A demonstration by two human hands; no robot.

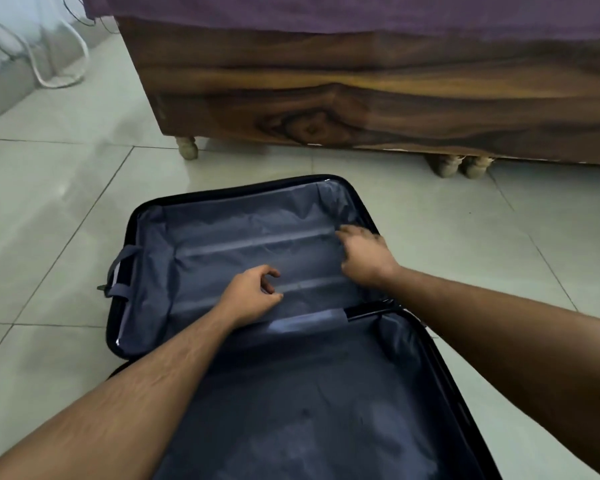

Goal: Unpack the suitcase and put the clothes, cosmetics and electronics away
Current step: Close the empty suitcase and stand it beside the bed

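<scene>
Suitcase (201,244) lies open; both hands (253,292) touch its lining.

The open suitcase (125,258) lies flat on the tiled floor (49,202), in front of the bed frame (361,98). Both hands reach into its far half: left hand (253,297) near the hinge, right hand (364,254) further back and right.

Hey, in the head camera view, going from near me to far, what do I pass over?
Near half of the suitcase → left hand → right hand → far rim of the suitcase lid → bare floor tiles → wooden bed frame → purple bedsheet.
</scene>
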